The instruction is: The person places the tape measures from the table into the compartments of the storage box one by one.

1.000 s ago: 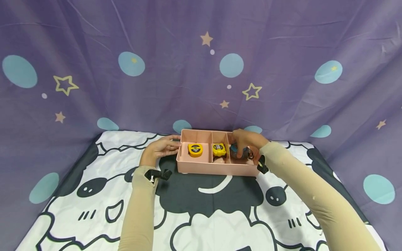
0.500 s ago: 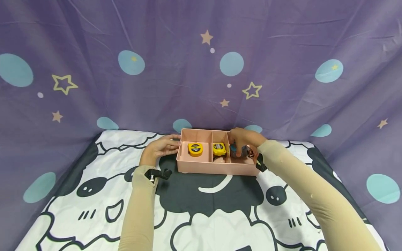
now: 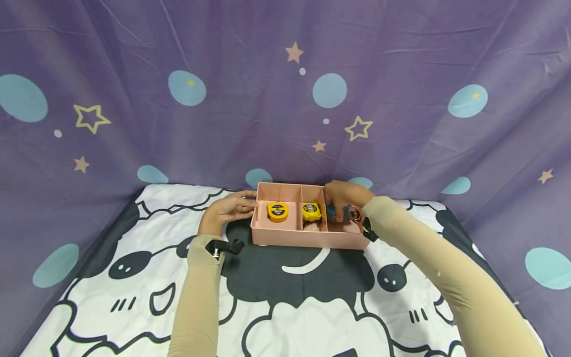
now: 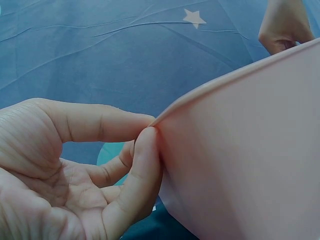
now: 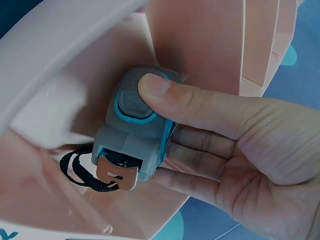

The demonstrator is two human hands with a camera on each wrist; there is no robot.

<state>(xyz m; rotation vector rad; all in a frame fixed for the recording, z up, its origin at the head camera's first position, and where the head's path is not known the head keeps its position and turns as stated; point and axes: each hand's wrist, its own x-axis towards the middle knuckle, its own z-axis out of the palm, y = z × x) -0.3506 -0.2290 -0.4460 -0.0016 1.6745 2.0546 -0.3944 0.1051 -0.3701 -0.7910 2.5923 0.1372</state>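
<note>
A pink divided box [image 3: 308,239] stands near the purple curtain. In the left wrist view my left hand [image 4: 85,165] pinches the box's upper corner between thumb and finger. Inside the right compartment, my right hand [image 5: 240,135] grips a grey tape measure [image 5: 135,120] with blue trim. My thumb lies on its lock button, and the other fingers go behind the case. Its metal end hook and black wrist strap face the right wrist camera. A yellow tape measure [image 3: 277,212] lies in the left compartment; another yellow tape measure [image 3: 311,212] sits in the middle one.
The cloth [image 3: 294,277] under the box is white and dark grey with cartoon sheep. Right behind the box hangs the purple curtain [image 3: 250,124] with stars and blue dots. Thin pink dividers separate the compartments.
My right hand has moved slightly left and back within the right compartment, with the grey tape measure in its grip. The left hand and the box stay in place.
</note>
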